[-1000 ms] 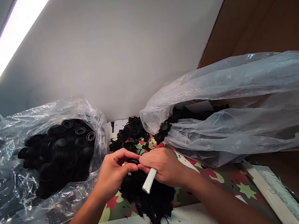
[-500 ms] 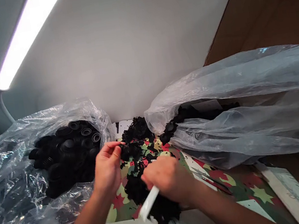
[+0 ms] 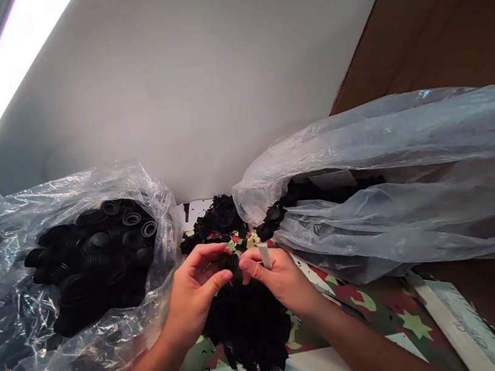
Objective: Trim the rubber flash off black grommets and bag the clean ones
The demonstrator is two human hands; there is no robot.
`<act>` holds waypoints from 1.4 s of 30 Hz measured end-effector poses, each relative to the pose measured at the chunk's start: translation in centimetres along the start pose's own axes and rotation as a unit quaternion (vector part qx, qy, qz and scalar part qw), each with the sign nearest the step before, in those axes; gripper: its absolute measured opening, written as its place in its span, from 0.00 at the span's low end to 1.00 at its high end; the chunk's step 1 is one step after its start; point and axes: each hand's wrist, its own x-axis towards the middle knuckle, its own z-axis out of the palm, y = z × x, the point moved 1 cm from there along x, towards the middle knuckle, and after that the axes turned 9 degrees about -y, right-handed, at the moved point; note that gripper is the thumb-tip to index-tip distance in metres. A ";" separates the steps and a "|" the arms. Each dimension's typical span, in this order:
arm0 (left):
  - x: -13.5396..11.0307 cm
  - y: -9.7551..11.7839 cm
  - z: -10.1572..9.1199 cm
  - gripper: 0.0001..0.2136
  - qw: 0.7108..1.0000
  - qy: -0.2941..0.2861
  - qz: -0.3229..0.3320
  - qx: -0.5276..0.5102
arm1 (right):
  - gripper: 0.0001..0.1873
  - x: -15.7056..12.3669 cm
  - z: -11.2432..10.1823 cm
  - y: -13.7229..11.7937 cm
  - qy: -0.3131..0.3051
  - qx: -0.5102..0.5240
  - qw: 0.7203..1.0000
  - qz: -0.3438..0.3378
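My left hand (image 3: 189, 292) is closed around a small black ribbed rubber part (image 3: 228, 264), gripping it between thumb and fingers. Close against its right side is my right hand (image 3: 281, 276), with thumb and fingertips by the part. A white-handled tool (image 3: 265, 255) sticks up from between the right fingers; its working end is hidden, so I cannot tell its kind. Below both hands lies a heap of black rubber scraps (image 3: 251, 326), spilling toward the front edge.
On the left, a clear plastic bag (image 3: 9, 292) holds several black ribbed rubber parts (image 3: 101, 255). Another plastic bag (image 3: 373, 229) on the right has black pieces at its mouth. More black scraps (image 3: 218, 219) lie behind. A lamp (image 3: 18, 64) hangs upper left; cardboard (image 3: 445, 16) stands right.
My hands have come together above the heap. The white handle, which pointed down toward me, now points up. A black ribbed part now shows between the hands.
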 end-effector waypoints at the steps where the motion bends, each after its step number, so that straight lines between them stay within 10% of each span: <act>1: -0.1 0.1 0.2 0.15 1.000 -0.010 0.003 0.022 | 0.25 0.0 0.2 -0.1 0.001 0.026 1.000 0.005; 10: 0.1 0.4 -0.1 0.14 0.997 -0.010 -0.057 0.046 | 0.25 -0.5 0.7 -0.7 0.012 0.101 0.994 0.041; 15: 0.2 1.3 -0.7 0.10 0.995 -0.007 0.013 0.094 | 0.27 -0.6 1.0 -0.3 0.002 0.142 0.988 0.062; 21: 0.0 1.5 -0.7 0.06 0.985 0.002 0.011 0.174 | 0.12 -0.6 0.8 -0.3 0.054 -0.068 0.995 -0.042; 29: -0.3 1.7 -0.2 0.06 0.952 0.005 0.031 0.303 | 0.10 -1.4 1.7 -0.9 0.112 -0.397 0.864 -0.288; 34: -0.4 1.4 -0.2 0.08 0.945 0.007 0.030 0.325 | 0.13 -1.5 2.1 -1.2 0.084 -0.481 0.830 -0.268; 42: -0.8 1.4 0.2 0.06 0.937 -0.013 0.026 0.349 | 0.14 -1.0 0.7 -0.9 0.114 -0.479 0.849 -0.190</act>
